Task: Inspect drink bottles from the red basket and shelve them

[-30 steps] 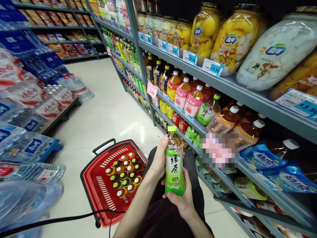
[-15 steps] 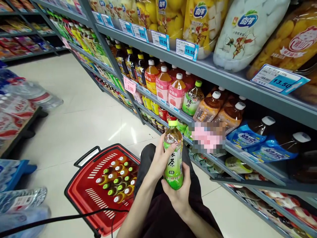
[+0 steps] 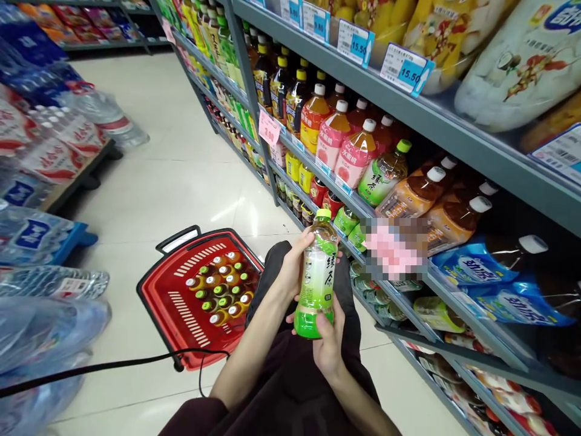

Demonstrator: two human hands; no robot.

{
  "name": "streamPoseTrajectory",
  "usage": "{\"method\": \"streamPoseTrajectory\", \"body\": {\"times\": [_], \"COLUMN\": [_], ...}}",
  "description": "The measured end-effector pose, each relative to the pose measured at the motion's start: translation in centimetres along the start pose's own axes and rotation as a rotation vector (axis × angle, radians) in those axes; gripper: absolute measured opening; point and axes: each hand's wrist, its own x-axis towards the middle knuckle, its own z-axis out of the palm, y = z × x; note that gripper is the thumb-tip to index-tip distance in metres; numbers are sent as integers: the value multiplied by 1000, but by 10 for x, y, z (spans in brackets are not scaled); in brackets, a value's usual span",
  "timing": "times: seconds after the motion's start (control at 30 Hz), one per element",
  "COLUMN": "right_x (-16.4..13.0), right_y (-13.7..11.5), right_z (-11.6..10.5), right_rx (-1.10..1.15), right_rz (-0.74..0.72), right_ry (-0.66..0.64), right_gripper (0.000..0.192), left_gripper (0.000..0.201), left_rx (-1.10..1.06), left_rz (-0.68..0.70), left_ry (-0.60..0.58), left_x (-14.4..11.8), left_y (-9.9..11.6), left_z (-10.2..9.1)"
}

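A green tea bottle [image 3: 315, 278] with a light-green cap is held above my lap, nearly upright and leaning slightly. My left hand [image 3: 297, 263] is closed around its upper part from the left side. Lower down, my right hand [image 3: 329, 345] grips the base, thumb on the front and fingers behind. On the shelf ahead stands a like green tea bottle [image 3: 384, 172], beside pink peach drink bottles [image 3: 356, 158]. To the left of my knees a red shopping basket [image 3: 157, 290] sits on the floor, holding several capped bottles [image 3: 222, 289].
A grey shelf rack [image 3: 318, 54] with price tags runs along the right, stocked with drinks and fruit jars. Wrapped water packs [image 3: 34, 233] are stacked at the left. A black cord [image 3: 113, 365] crosses the lower left. Pale tiled floor [image 3: 181, 188] lies between.
The bottle has been turned in my hands, so its label faces differently. My right thumb has come round to its front. The view has shifted, showing more of the left side.
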Motion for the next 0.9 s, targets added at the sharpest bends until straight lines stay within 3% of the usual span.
{"method": "streamPoseTrajectory", "body": {"times": [0.13, 0.3, 0.5, 0.7, 0.8, 0.9], "right_x": [1, 4, 3, 5, 5, 4], "right_y": [-7, -16, -6, -3, -4, -4], "right_z": [3, 3, -2, -1, -5, -11], "right_rx": [117, 222, 278, 219, 58, -261], "right_rz": [125, 320, 511, 458, 341, 122], "right_ry": [-98, -210, -289, -410, -346, -200], "right_gripper": [53, 76, 92, 84, 72, 61], "left_gripper": [48, 52, 56, 48, 46, 48], "left_rx": [-84, -171, -229, -208, -178, -112], "left_rz": [-48, -11, 43, 66, 73, 94], "left_ry": [-5, -20, 35, 60, 42, 5], "left_x": [2, 4, 0, -4, -5, -6], "left_y": [-2, -4, 2, 9, 11, 15], "left_z": [0, -8, -17, -31, -38, -41]}}
